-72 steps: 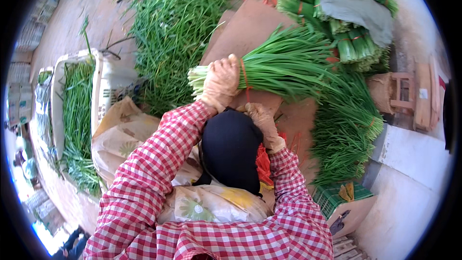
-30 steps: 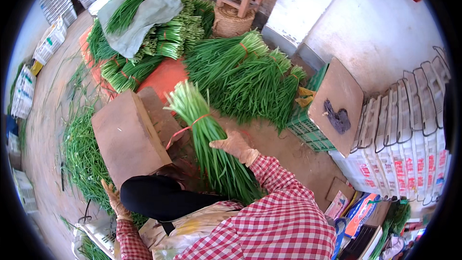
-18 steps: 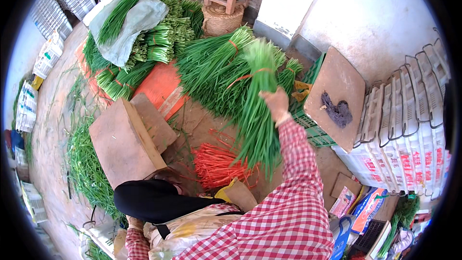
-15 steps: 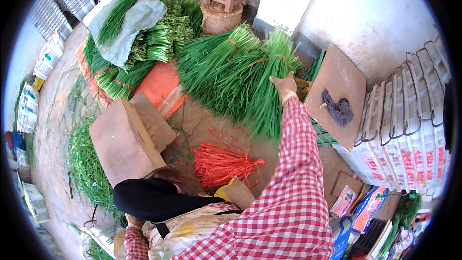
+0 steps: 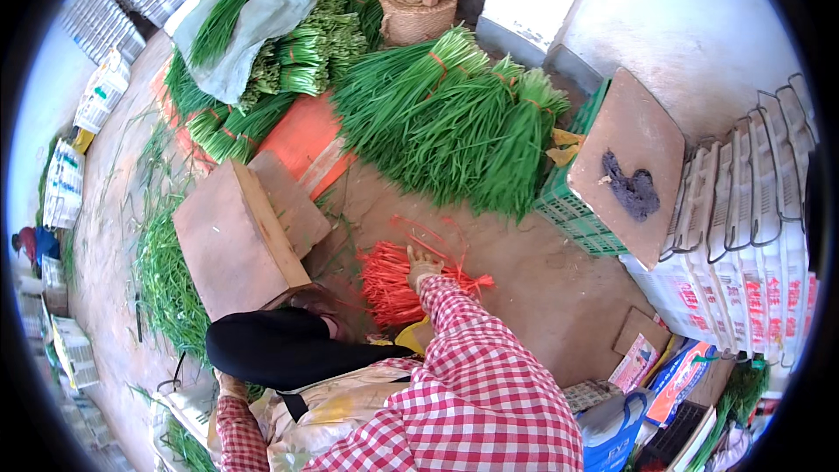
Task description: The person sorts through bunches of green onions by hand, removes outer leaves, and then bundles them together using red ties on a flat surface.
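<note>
My right hand (image 5: 425,265), in a tan glove, reaches onto a pile of red plastic tie strips (image 5: 384,284) on the floor. Its fingers are spread and touch the strips' far side; no strip is visibly gripped. Beyond it lie bundles of long green chives (image 5: 463,127), bound with red ties, their pale ends pointing away from me. My left hand (image 5: 230,385) is low at the left, beside my black-clad knee and next to a white crate (image 5: 188,415). Its fingers are hidden.
A tilted brown board on a box (image 5: 232,240) stands left of my knee, by loose greens (image 5: 170,275). At right, a board with a dark cloth (image 5: 629,183) rests on a green crate (image 5: 572,214), near stacked white crates (image 5: 743,245). More tied bundles (image 5: 306,57) lie at the back.
My right hand has let go of the chive bundle at the right end of the row and come back to the red strips. That bundle now lies beside the others.
</note>
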`<action>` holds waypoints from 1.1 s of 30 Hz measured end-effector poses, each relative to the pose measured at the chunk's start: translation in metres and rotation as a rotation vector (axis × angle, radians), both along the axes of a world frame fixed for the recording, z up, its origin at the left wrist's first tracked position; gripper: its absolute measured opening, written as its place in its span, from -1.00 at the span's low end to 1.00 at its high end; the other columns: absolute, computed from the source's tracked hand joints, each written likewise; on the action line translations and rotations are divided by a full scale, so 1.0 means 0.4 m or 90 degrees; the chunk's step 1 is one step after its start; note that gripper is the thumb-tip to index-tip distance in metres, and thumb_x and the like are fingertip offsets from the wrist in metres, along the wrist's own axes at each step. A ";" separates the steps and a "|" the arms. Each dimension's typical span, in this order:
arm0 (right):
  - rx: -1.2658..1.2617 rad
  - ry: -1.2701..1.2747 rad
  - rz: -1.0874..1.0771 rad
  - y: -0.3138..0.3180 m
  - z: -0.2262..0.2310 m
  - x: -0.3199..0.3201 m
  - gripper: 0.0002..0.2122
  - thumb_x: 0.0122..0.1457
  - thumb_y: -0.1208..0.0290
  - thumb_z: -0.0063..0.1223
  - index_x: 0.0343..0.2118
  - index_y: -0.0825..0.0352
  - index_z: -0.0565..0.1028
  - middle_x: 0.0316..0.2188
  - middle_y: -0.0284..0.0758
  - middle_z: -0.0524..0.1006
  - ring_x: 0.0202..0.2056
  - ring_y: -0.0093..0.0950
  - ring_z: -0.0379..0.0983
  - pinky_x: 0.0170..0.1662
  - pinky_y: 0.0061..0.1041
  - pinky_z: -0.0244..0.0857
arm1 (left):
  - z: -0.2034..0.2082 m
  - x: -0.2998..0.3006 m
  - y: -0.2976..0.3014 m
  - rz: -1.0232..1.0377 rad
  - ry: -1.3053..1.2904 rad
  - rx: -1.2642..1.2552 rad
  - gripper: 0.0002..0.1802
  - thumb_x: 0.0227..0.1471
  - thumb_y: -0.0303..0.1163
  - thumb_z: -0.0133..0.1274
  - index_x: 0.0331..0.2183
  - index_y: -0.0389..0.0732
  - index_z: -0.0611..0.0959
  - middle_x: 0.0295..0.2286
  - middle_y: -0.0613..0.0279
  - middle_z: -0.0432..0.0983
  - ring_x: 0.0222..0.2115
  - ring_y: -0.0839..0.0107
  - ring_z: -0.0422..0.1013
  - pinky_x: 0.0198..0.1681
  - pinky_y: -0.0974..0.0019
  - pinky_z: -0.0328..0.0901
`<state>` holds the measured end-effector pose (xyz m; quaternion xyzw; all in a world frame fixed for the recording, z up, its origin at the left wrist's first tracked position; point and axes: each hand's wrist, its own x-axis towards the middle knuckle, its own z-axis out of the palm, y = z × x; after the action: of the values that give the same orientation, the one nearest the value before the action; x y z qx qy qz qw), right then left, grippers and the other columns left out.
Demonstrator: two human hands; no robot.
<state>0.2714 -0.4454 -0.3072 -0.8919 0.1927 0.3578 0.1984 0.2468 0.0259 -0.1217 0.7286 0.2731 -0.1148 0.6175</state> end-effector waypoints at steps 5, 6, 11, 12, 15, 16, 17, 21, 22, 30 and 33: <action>0.037 0.215 0.102 -0.013 -0.028 0.016 -0.46 0.17 0.38 -0.16 0.24 0.25 0.10 0.13 -0.14 0.29 0.17 -0.27 0.21 0.18 -0.10 0.03 | 0.047 0.001 0.006 0.011 -0.023 0.054 -0.25 0.10 -0.50 -0.04 0.24 -0.18 0.00 0.00 0.12 0.32 -0.15 0.39 0.38 -0.11 0.35 0.32; 0.052 0.251 0.110 -0.023 -0.021 0.016 -0.49 0.17 0.38 -0.17 0.21 0.29 0.15 0.12 -0.14 0.32 0.16 -0.29 0.23 0.16 -0.16 0.10 | 0.056 0.003 0.004 0.013 -0.033 0.071 -0.26 0.10 -0.50 -0.04 0.24 -0.18 0.00 0.00 0.12 0.33 -0.16 0.39 0.39 -0.11 0.35 0.32; 0.120 -0.267 -0.102 -0.078 -0.042 -0.074 -0.71 0.22 0.27 -0.16 -0.10 0.33 0.44 -0.24 -0.24 0.55 -0.29 -0.33 0.50 -0.24 -0.37 0.38 | 0.116 0.033 -0.025 0.030 -0.152 0.208 -0.27 0.11 -0.50 -0.05 0.23 -0.22 0.01 -0.02 0.12 0.35 -0.18 0.40 0.40 -0.12 0.36 0.32; 0.330 -0.258 -0.231 -0.113 -0.033 -0.074 -0.73 0.24 0.25 -0.17 -0.18 0.32 0.45 -0.30 -0.27 0.55 -0.37 -0.38 0.48 -0.31 -0.42 0.37 | 0.131 0.033 -0.031 0.039 -0.194 0.257 -0.27 0.11 -0.50 -0.05 0.23 -0.23 0.01 -0.02 0.12 0.36 -0.18 0.40 0.40 -0.12 0.37 0.32; 0.705 -0.266 -0.406 -0.134 0.020 -0.090 -0.68 0.27 0.14 -0.21 -0.36 0.29 0.48 -0.51 -0.40 0.48 -0.57 -0.55 0.36 -0.51 -0.56 0.26 | 0.176 0.072 -0.040 0.009 -0.392 0.438 -0.46 0.18 -0.44 -0.12 0.17 -0.28 0.19 -0.13 0.21 0.39 -0.33 0.50 0.38 -0.24 0.52 0.32; 0.666 -0.331 -0.301 -0.090 0.115 -0.082 -0.65 0.27 0.08 -0.21 -0.39 0.28 0.49 -0.59 -0.47 0.41 -0.63 -0.62 0.28 -0.56 -0.59 0.17 | 0.210 0.067 -0.068 0.045 -0.394 0.419 -0.51 0.19 -0.42 -0.13 0.13 -0.31 0.25 -0.16 0.23 0.40 -0.34 0.53 0.37 -0.25 0.57 0.31; 0.673 -0.341 -0.244 -0.074 0.203 -0.086 -0.63 0.28 0.07 -0.21 -0.42 0.27 0.49 -0.63 -0.50 0.39 -0.66 -0.65 0.24 -0.59 -0.60 0.14 | 0.274 0.075 -0.206 0.011 -0.511 0.330 -0.58 0.19 -0.43 -0.11 0.06 -0.34 0.35 -0.23 0.29 0.44 -0.34 0.57 0.38 -0.24 0.58 0.32; 0.813 -0.486 -0.087 -0.002 0.396 -0.059 -0.66 0.30 0.20 -0.19 -0.51 0.28 0.51 -0.65 -0.43 0.46 -0.65 -0.57 0.30 -0.56 -0.58 0.19 | 0.261 0.093 -0.418 -0.135 -0.303 -0.265 -0.75 0.12 -0.33 0.03 -0.20 -0.27 0.58 -0.35 0.26 0.53 -0.36 0.51 0.43 -0.19 0.46 0.33; 0.740 -0.481 0.036 0.014 0.430 -0.054 -0.70 0.30 0.24 -0.19 -0.45 0.29 0.51 -0.62 -0.41 0.49 -0.60 -0.55 0.35 -0.52 -0.58 0.24 | 0.318 0.092 -0.501 -0.377 -0.237 0.039 -0.70 0.12 -0.33 0.04 -0.14 -0.28 0.56 -0.31 0.25 0.52 -0.34 0.54 0.42 -0.18 0.46 0.32; 0.661 -0.187 0.121 0.191 0.627 -0.041 -0.82 -0.01 0.31 0.00 -0.39 0.30 0.45 -0.57 -0.24 0.51 -0.57 -0.24 0.46 -0.46 -0.26 0.34 | 0.148 0.044 -0.589 -0.333 -0.187 -0.221 -0.54 0.20 -0.18 -0.08 0.04 -0.25 0.46 -0.09 0.30 0.45 -0.18 0.57 0.36 -0.10 0.50 0.22; 0.515 -0.211 0.082 0.198 0.514 -0.052 -0.85 -0.02 0.33 -0.02 -0.40 0.26 0.45 -0.54 -0.24 0.52 -0.49 -0.25 0.48 -0.42 -0.27 0.35 | 0.110 0.053 -0.569 -0.270 -0.183 -0.309 -0.52 0.19 -0.18 -0.08 0.06 -0.24 0.41 -0.15 0.30 0.48 -0.21 0.55 0.37 -0.16 0.46 0.26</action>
<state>0.2504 -0.3662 -0.1018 -0.7981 -0.0533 0.2679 0.5370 0.2682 -0.2018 -0.0776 0.6100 -0.0097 -0.1983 0.7672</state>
